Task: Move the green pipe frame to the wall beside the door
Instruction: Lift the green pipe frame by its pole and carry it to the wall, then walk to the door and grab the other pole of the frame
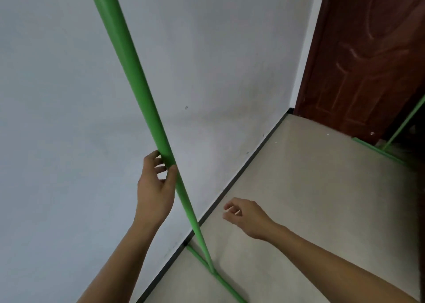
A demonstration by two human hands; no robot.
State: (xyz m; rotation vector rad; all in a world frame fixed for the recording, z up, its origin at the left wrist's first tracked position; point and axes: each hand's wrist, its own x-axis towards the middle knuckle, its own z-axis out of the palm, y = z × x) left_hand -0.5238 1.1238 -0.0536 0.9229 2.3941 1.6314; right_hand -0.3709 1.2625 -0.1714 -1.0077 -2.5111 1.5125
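The green pipe frame (131,73) stands on the floor close to the white wall (57,119). Its near upright runs from the top of the view down to a floor bar whose end touches the skirting. My left hand (156,185) is wrapped around this upright at mid height, thumb on the front. My right hand (243,215) hovers over the floor to the right of the pipe, fingers loosely curled, holding nothing. The frame's far upright and foot (381,152) show at the right edge in front of the dark red door (368,56).
A black skirting strip (241,176) runs along the wall's base to the corner by the door. The floor (310,199) is pale beige tile.
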